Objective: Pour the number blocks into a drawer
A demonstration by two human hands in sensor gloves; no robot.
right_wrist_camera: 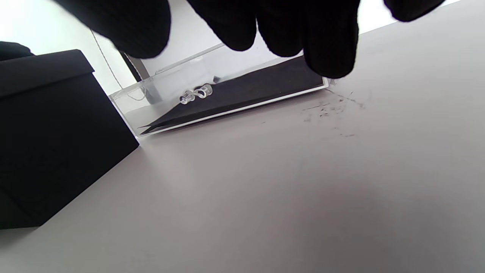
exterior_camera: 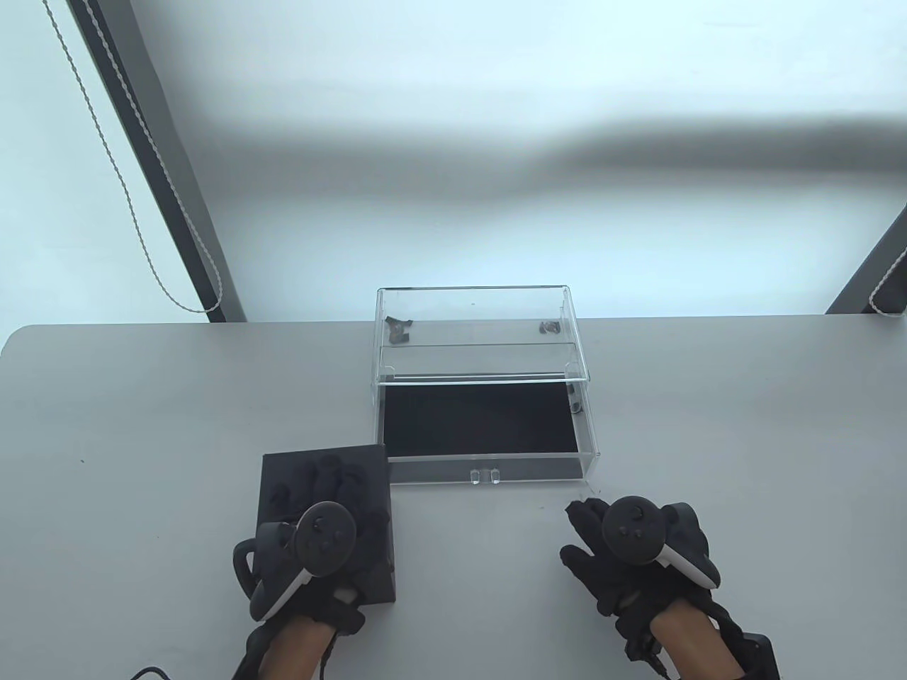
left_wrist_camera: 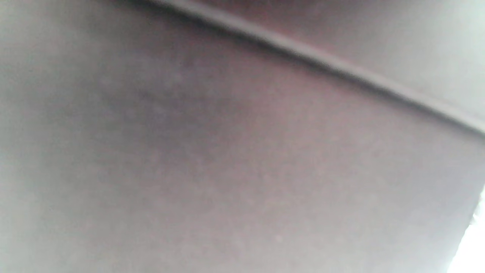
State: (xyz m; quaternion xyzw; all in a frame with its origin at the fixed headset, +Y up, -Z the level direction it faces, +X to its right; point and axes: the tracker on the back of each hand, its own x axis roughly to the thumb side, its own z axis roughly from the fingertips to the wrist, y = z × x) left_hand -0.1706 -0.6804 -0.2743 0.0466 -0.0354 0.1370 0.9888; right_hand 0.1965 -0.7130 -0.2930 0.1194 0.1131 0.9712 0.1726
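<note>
A clear acrylic drawer case point(exterior_camera: 473, 333) stands in the middle of the pale grey surface point(exterior_camera: 708, 425), its clear drawer with a black lining point(exterior_camera: 476, 423) pulled out toward the person. The drawer's black floor shows bare, with only a small dark piece at its far right corner point(exterior_camera: 575, 406). Two small clear knobs point(exterior_camera: 485, 476) sit on the drawer's front wall.

Just beside the drawer's near left corner stands a matte black square box point(exterior_camera: 283, 482). The left hand point(exterior_camera: 333, 517) lies on top of it, fingers reaching over the dark contents; whether this grip clasps the box I cannot tell. The number blocks cannot be made out in that dark box. The left wrist view is a blur.

The right hand point(exterior_camera: 623, 559) rests near the drawer's front right corner, its grip loose, fingers point(right_wrist_camera: 326, 41) relaxed and holding nothing.
</note>
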